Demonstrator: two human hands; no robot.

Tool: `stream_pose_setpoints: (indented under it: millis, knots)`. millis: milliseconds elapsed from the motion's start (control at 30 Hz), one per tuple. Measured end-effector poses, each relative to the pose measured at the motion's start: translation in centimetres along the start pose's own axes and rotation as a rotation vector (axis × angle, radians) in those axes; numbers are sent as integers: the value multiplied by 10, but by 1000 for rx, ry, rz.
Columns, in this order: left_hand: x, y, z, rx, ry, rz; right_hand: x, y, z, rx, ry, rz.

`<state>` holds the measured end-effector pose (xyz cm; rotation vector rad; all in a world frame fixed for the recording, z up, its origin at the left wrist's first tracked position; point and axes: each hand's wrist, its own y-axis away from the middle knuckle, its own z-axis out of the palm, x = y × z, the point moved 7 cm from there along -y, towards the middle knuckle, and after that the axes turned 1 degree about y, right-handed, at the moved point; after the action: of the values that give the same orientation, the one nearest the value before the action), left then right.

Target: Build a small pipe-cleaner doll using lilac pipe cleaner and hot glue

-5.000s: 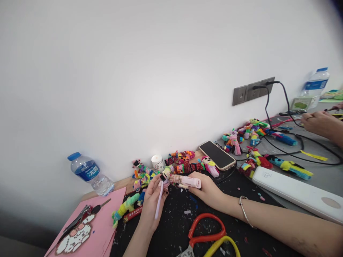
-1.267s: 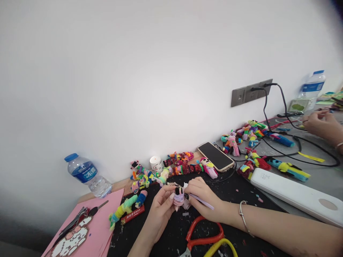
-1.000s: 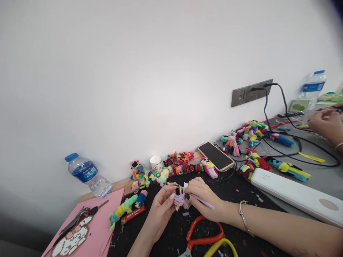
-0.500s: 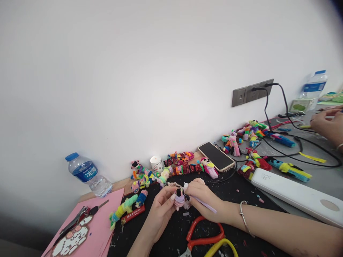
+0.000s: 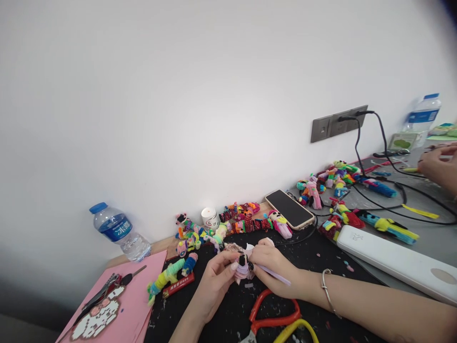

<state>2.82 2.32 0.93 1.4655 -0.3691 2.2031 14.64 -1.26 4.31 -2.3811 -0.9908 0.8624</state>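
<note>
1. The surface (image 5: 424,238) under my hands carries a black mat (image 5: 314,257) littered with scraps. I take the phone (image 5: 290,209), lying face up near the wall, as my landmark.
2. A long white case (image 5: 396,261) lies to the right of the phone, nearer to me.
3. A pink sheet (image 5: 141,278) sits far left of the phone, with a beaded white-and-pink piece (image 5: 95,318) and dark pliers (image 5: 103,291) on it.
4. A water bottle (image 5: 119,232) lies tilted well left of the phone, against the wall.
5. Red-handled scissors (image 5: 271,317) and a yellow-handled tool (image 5: 296,329) lie below the phone, close to me.
6. My right hand (image 5: 273,269), a bangle on its wrist, is below and left of the phone. Its grip is clenched on the small fuzzy doll, with a pale lilac strand (image 5: 273,275) trailing from it toward my wrist.
7. My left hand (image 5: 216,283) is further left of the phone, its grip pinched shut on the other side of the same doll.
8. A co-worker's hand (image 5: 439,166) is far right of the phone, beyond the black cables (image 5: 392,200).
9. Finished colourful dolls (image 5: 243,220) lie in a row just left of the phone; another cluster (image 5: 330,178) is to its right.
10. The small fuzzy doll (image 5: 243,267), pink and lilac with a black top, is held between my two hands just above the mat, below and left of the phone.
11. A small white jar (image 5: 210,217) stands left of the phone by the wall.
</note>
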Motion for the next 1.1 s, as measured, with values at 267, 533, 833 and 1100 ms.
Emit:
stream_pose_setpoints:
  millis: [267, 533, 833, 1100]
  knots:
    - [-2, 0, 0, -10, 45, -16, -5, -1, -2, -11, -11, -35]
    - [-1, 1, 2, -65, 57, -13, -6, 1, 0, -37, 52, -56]
    - [-1, 0, 2, -71, 51, -21, -1, 3, 5, -87, 20, -47]
    - [2, 0, 3, -41, 35, 35, 1, 2, 3, -65, 28, 5]
